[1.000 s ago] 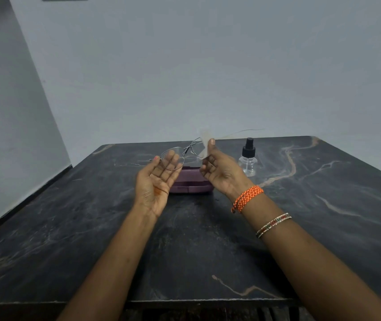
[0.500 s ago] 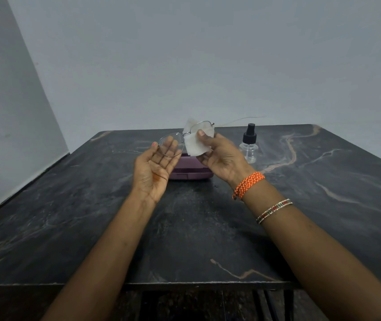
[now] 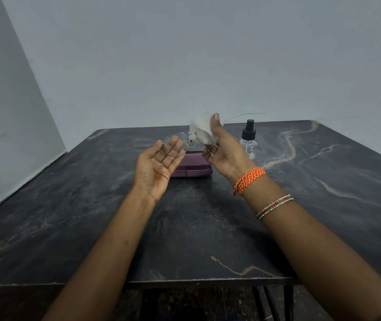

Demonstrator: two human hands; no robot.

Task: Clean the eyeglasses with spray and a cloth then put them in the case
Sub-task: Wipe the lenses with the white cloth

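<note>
Thin wire-framed eyeglasses (image 3: 190, 135) hang in the air above the table between my hands. My left hand (image 3: 159, 165) is palm up, its fingertips on the left lens. My right hand (image 3: 223, 149) pinches a white cloth (image 3: 201, 125) around the right lens; the cloth is blurred. Below the hands lies a closed purple case (image 3: 193, 169), partly hidden by them. A small clear spray bottle (image 3: 248, 140) with a black nozzle stands upright just right of my right hand.
The dark marble table (image 3: 184, 228) runs to grey walls at the back and left. Its front edge is near me, with black metal legs under it. Orange and beaded bracelets ring my right wrist.
The cloth in my right hand has shifted up and behind the right lens. The glasses tilted slightly, and both hands stay above the case.
</note>
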